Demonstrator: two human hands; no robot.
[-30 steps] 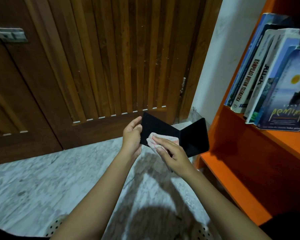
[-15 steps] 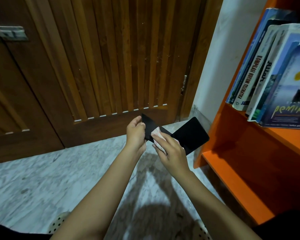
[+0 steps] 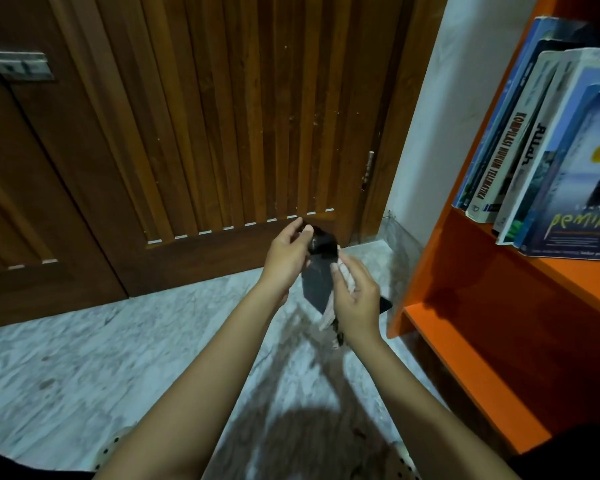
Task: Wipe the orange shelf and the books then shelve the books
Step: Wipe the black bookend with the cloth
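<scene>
Two hands wipe a black book [image 3: 317,282] with a cloth [image 3: 327,312], just left of an orange shelf [image 3: 430,271].
The left hand [image 3: 286,252] pinches the book's upper edge, thumb and fingers curled round it. The right hand [image 3: 355,299], fingers bent, grips the pale cloth against the cover. The book hangs tilted and blurred beside the shelf's lower board; other books [image 3: 541,150] stand on the board above. To wipe well, probably steady the book, stroke across the whole cover, then turn it over.
</scene>
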